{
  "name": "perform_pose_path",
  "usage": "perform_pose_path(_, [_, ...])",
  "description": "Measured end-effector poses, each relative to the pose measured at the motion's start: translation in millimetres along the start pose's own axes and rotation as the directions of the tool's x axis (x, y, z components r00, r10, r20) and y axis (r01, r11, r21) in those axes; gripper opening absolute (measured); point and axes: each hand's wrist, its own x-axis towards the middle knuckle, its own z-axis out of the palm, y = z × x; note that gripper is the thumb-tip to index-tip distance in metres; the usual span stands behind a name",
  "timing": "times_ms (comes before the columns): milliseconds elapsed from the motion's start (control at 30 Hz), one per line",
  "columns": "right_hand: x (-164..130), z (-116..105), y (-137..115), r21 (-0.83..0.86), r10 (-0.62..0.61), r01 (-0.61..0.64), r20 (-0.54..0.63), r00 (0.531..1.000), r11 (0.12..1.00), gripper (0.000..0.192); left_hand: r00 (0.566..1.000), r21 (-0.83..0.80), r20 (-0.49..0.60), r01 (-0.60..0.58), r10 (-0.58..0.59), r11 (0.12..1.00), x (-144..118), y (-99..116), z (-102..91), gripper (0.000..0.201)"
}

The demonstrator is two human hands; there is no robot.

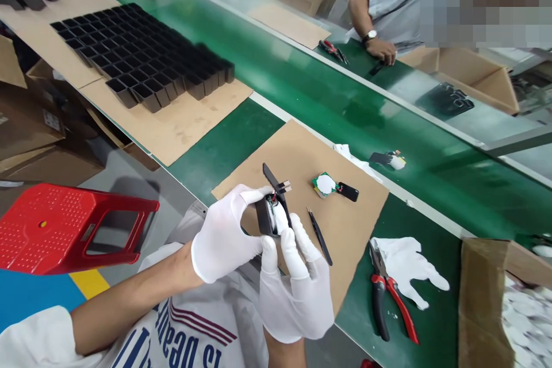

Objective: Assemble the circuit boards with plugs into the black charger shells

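Note:
A black plastic adapter housing is held over the cardboard sheet, its open side facing up. Inside it sits a white-covered part with thin wires. A black cap with metal prongs stands tilted at the housing's far end. My white-gloved left hand is closed around the near left side, thumb at the top. My right hand, gloved too, pinches the lower right side with its fingertips. Black tweezers lie just right of the housing. Beyond them rests a green circuit board wired to a black cap.
Red-and-black pliers and a white glove lie at right, beside a cardboard box of white parts. Rows of black housings stand at upper left. A red stool is left. Across the green conveyor, a co-worker's hand rests.

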Motion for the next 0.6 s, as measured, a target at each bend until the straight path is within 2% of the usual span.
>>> perform_pose_path(100, [3.5, 6.9, 1.0, 0.157, 0.24, -0.225, -0.082, 0.967, 0.962, 0.052, 0.994, 0.102, -0.088, -0.06, 0.069, 0.993, 1.0, 1.8, 7.7, 0.057])
perform_pose_path(167, [8.3, 9.7, 2.8, 0.315, 0.45, -0.419, -0.029, 0.892, 0.851, 0.042, 0.976, 0.178, -0.13, -0.151, 0.175, 0.972, 5.1, 2.7, 10.4, 0.057])
perform_pose_path(233, [15.6, 10.3, 3.6, 0.456, 0.636, -0.603, 0.099, 0.765, 0.655, 0.036, 0.939, 0.214, -0.153, -0.272, 0.308, 0.938, 11.6, 4.7, 10.0, 0.06])
perform_pose_path(300, [24.1, 10.1, 1.2, 0.588, 0.748, -0.729, 0.293, 0.595, 0.35, 0.041, 0.913, 0.139, -0.146, -0.362, 0.381, 0.922, 19.5, 8.2, 7.3, 0.065])
perform_pose_path(367, [31.3, 11.2, -4.9, 0.659, 0.749, -0.752, 0.492, 0.445, 0.013, 0.046, 0.921, -0.025, -0.102, -0.38, 0.375, 0.925, 26.8, 12.1, 3.9, 0.07])
perform_pose_path(433, [35.6, 14.5, -12.2, 0.665, 0.712, -0.705, 0.617, 0.334, -0.245, 0.044, 0.939, -0.162, -0.055, -0.344, 0.34, 0.925, 32.2, 14.9, 0.9, 0.071])
perform_pose_path(500, [37.0, 19.3, -18.0, 0.651, 0.692, -0.649, 0.675, 0.256, -0.394, 0.037, 0.944, -0.211, -0.042, -0.329, 0.328, 0.921, 35.5, 15.6, -1.5, 0.069])
perform_pose_path(600, [36.3, 26.0, -21.1, 0.622, 0.661, -0.601, 0.724, 0.198, -0.502, 0.025, 0.948, -0.204, -0.036, -0.318, 0.317, 0.926, 37.5, 13.2, -5.2, 0.068])
